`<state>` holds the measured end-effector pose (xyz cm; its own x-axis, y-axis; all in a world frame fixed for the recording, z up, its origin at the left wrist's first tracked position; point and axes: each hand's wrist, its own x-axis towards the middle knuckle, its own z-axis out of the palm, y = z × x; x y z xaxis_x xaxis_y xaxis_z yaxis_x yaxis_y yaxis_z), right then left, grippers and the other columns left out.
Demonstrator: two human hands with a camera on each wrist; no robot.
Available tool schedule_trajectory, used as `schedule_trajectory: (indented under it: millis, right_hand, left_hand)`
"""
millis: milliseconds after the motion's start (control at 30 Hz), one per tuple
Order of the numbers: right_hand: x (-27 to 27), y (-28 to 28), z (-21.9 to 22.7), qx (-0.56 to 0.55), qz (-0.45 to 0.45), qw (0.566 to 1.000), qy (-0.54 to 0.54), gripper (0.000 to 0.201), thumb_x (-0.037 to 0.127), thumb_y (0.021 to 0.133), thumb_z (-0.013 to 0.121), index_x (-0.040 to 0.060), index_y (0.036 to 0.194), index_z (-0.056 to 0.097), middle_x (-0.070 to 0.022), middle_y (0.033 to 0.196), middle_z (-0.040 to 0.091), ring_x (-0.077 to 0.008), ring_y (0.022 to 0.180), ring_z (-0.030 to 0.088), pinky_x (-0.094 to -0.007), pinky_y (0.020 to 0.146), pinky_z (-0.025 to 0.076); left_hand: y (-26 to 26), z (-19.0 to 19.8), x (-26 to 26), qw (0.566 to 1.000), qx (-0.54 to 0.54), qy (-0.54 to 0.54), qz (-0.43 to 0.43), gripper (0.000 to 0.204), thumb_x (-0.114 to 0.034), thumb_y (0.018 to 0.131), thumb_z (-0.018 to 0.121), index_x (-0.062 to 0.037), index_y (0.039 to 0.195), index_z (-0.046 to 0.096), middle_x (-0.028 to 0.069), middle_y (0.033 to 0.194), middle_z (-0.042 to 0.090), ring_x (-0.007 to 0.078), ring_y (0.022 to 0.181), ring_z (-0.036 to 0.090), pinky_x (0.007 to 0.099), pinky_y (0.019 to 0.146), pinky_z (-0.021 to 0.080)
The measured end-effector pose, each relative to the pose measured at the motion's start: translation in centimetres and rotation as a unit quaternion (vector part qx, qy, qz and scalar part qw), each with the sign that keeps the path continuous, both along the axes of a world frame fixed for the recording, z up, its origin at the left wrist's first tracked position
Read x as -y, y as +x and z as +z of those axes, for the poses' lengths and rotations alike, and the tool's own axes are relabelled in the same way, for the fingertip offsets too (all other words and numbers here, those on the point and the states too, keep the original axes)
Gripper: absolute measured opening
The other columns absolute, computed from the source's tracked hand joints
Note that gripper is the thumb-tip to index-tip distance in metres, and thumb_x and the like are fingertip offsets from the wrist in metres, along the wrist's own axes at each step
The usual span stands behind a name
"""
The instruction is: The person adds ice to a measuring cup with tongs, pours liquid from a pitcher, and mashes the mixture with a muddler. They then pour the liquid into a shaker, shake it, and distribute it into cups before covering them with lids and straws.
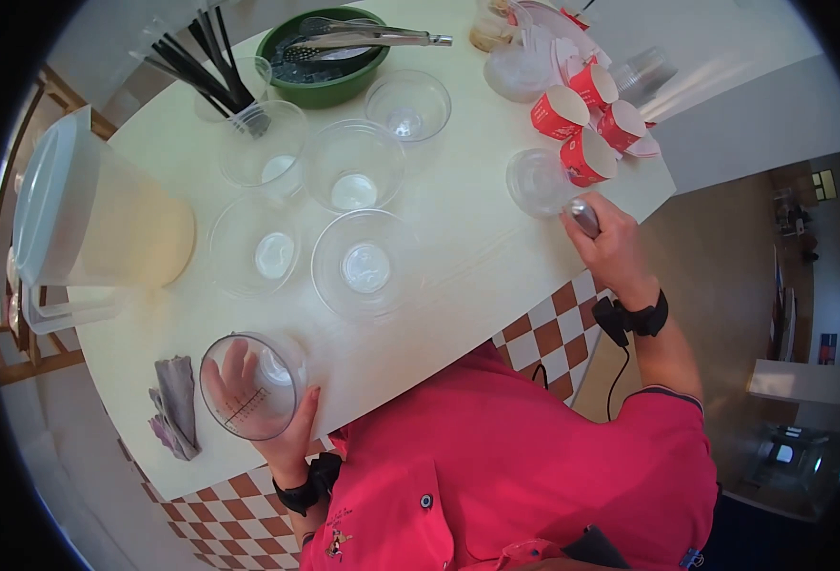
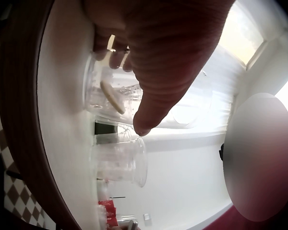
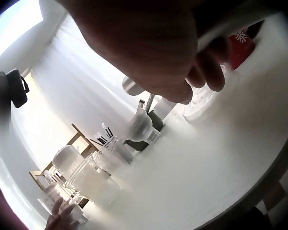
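A clear measuring cup (image 1: 253, 385) with dark scale marks stands at the near left of the table, and my left hand (image 1: 286, 440) curls round it. Inside that cup (image 2: 129, 103), the left wrist view shows a pale, flat piece (image 2: 112, 97) at a slant. My right hand (image 1: 617, 249) grips a metal tool (image 1: 583, 217) by the table's right edge, close to a clear round lid or dish (image 1: 538, 183). A rounded metal end (image 3: 132, 86) sticks out past the right hand (image 3: 149, 52) in the right wrist view; the rest of the tool is hidden.
Several clear cups (image 1: 365, 266) stand mid-table. A lidded pitcher (image 1: 125, 214) of pale liquid is at left, with a grey cloth (image 1: 178, 404) nearer. Behind are black straws (image 1: 212, 76) and a green bowl (image 1: 329, 93) with tongs. Red paper cups (image 1: 588, 157) lie at right.
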<state>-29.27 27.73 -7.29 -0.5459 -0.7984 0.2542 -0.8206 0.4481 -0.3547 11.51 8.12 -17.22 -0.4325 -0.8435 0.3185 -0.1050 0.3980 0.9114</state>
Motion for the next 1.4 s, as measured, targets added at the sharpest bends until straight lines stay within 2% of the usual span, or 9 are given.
schedule_trajectory:
  millis: [100,167,300,467,533,733,1033,1233,1400]
  right_hand:
    - [1.0,2.1,5.6,0.147,-0.043,0.984,-0.088,0.011,0.010,0.096,0.068,0.0021,0.101,0.062,-0.0065,0.079,0.067,-0.0099,0.065,0.058,-0.0278,0.060,0.048]
    - [-0.2,2.4,8.6,0.193,-0.012,0.952,-0.237,0.004,0.006,0.099,0.062,0.0028,0.100,0.061,-0.0046,0.081,0.062,-0.0080,0.061,0.049,-0.0238,0.056,0.039]
    - [0.6,3.7,15.1,0.393,0.329,0.708,-0.486,0.013,0.013,0.090,0.074,0.0108,0.090,0.061,0.0019,0.070,0.052,-0.0069,0.057,0.048,-0.0219,0.051,0.040]
    - [6.9,5.9,17.4,0.519,0.567,0.474,-0.429,0.028,0.014,0.076,0.083,0.0119,0.078,0.055,0.0062,0.063,0.046,-0.0031,0.051,0.046,-0.0167,0.048,0.037]
    - [10.0,8.0,16.6,0.557,0.601,0.439,-0.369,0.026,0.014,0.079,0.081,0.0108,0.079,0.055,0.0048,0.064,0.047,-0.0050,0.052,0.047,-0.0186,0.049,0.038]
    - [17.6,16.6,12.9,0.576,0.620,0.478,-0.234,0.022,0.014,0.088,0.075,0.0077,0.081,0.055,0.0007,0.068,0.052,-0.0107,0.053,0.048,-0.0244,0.049,0.041]
    - [19.1,23.9,6.9,0.422,0.603,0.638,-0.226,0.020,0.014,0.090,0.075,0.0050,0.080,0.060,-0.0023,0.062,0.058,-0.0159,0.048,0.052,-0.0292,0.045,0.043]
    - [18.4,23.2,9.6,0.483,0.666,0.509,-0.252,0.018,0.012,0.090,0.074,0.0037,0.080,0.061,-0.0042,0.063,0.059,-0.0163,0.047,0.052,-0.0298,0.045,0.044]
    - [19.6,24.0,6.6,0.491,0.627,0.558,-0.233,0.009,0.004,0.087,0.068,0.0019,0.080,0.061,-0.0050,0.063,0.060,-0.0173,0.051,0.055,-0.0317,0.049,0.045]
  left_hand:
    - [-0.4,0.4,-0.3,1.000,0.017,0.001,0.002,0.121,-0.021,0.070,0.093,-0.0031,0.160,0.014,0.0191,0.151,0.043,0.0334,0.140,0.045,0.0501,0.113,0.039]
    - [-0.8,0.8,-0.3,1.000,0.025,-0.002,0.001,0.124,-0.018,0.066,0.096,-0.0029,0.159,0.016,0.0196,0.151,0.041,0.0332,0.139,0.046,0.0472,0.113,0.042]
    - [-1.4,1.2,-0.4,1.000,-0.006,-0.003,0.010,0.129,-0.014,0.061,0.099,-0.0019,0.160,0.017,0.0206,0.148,0.048,0.0334,0.136,0.052,0.0427,0.113,0.044]
    - [-1.1,2.8,0.3,0.994,-0.085,-0.057,0.027,0.133,-0.024,0.059,0.101,-0.0027,0.160,0.017,0.0227,0.155,0.041,0.0386,0.142,0.044,0.0480,0.115,0.040]
    - [-0.4,4.7,0.9,0.991,-0.064,-0.111,0.032,0.131,-0.028,0.059,0.101,-0.0023,0.159,0.020,0.0231,0.155,0.040,0.0398,0.142,0.043,0.0486,0.115,0.040]
    - [-1.5,7.2,2.1,0.983,-0.043,-0.176,-0.021,0.119,-0.032,0.060,0.100,0.0004,0.154,0.034,0.0228,0.154,0.044,0.0400,0.140,0.046,0.0479,0.115,0.038]
    - [-2.6,6.8,2.1,0.988,-0.058,-0.145,-0.007,0.080,-0.026,0.065,0.093,-0.0097,0.136,0.059,0.0206,0.142,0.052,0.0393,0.125,0.056,0.0458,0.102,0.049]
    - [-2.4,7.0,2.0,0.988,-0.050,-0.148,-0.016,0.072,-0.030,0.068,0.092,-0.0113,0.130,0.063,0.0215,0.142,0.052,0.0394,0.119,0.058,0.0465,0.100,0.049]
    - [-2.6,6.9,2.1,0.984,-0.062,-0.165,0.003,0.070,-0.026,0.068,0.092,-0.0096,0.130,0.064,0.0212,0.142,0.052,0.0399,0.122,0.058,0.0461,0.101,0.049]
